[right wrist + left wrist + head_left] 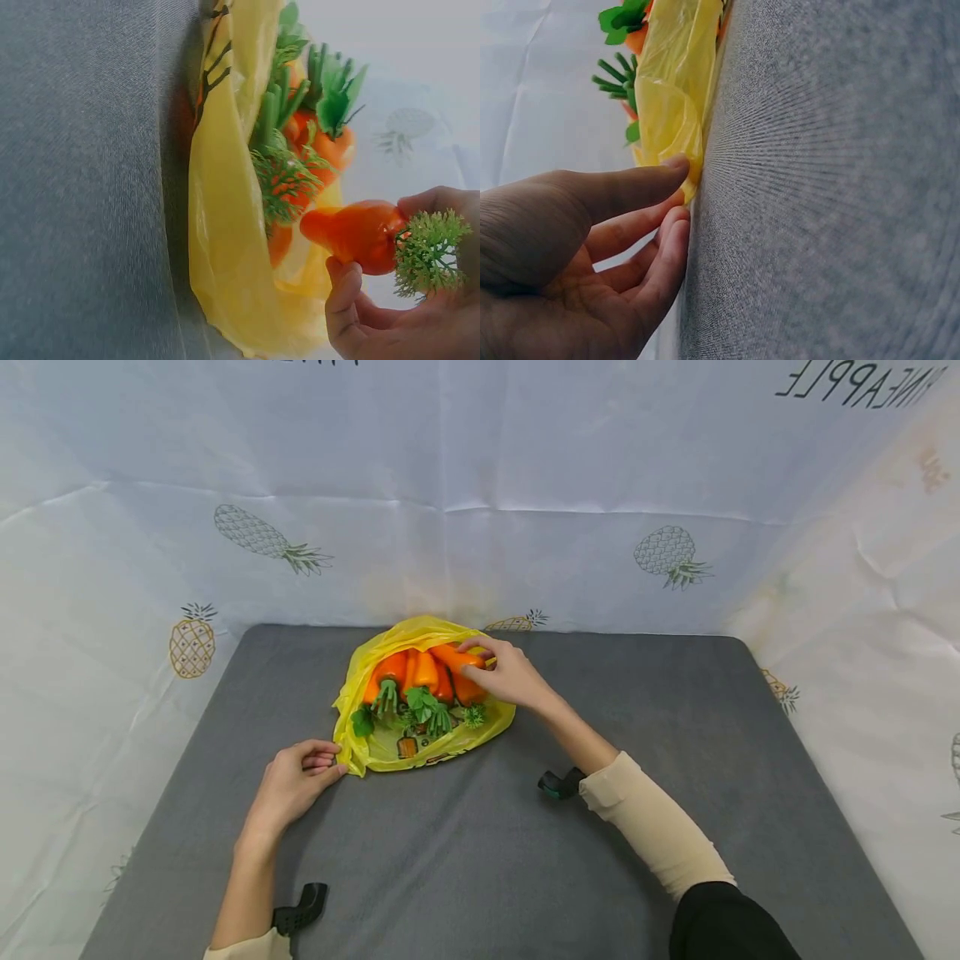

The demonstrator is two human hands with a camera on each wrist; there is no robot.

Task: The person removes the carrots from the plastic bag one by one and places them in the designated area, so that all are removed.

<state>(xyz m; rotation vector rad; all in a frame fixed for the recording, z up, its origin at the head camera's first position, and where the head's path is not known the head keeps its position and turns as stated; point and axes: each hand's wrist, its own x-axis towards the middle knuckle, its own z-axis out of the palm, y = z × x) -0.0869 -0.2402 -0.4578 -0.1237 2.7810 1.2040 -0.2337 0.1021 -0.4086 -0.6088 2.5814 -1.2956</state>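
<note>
A yellow plastic bag [420, 631] lies with its mouth facing me, full of orange toy carrots [425, 672] with green tops. At the bag's front left corner, my left hand [296, 781] pinches the thin plastic edge [671, 142] between thumb and fingers. My right hand [513, 674] is over the bag's right side and holds one carrot [364, 234] by its thick end. That carrot's feathery green top [431, 255] points back toward the palm, and its tip points at the other carrots in the bag.
The bag sits near the far edge of a grey cloth-covered table [450, 860]. White curtains [465, 452] printed with pineapples hang behind and beside it. A black wrist mount [302, 908] is on the left forearm, another [561, 783] on the right.
</note>
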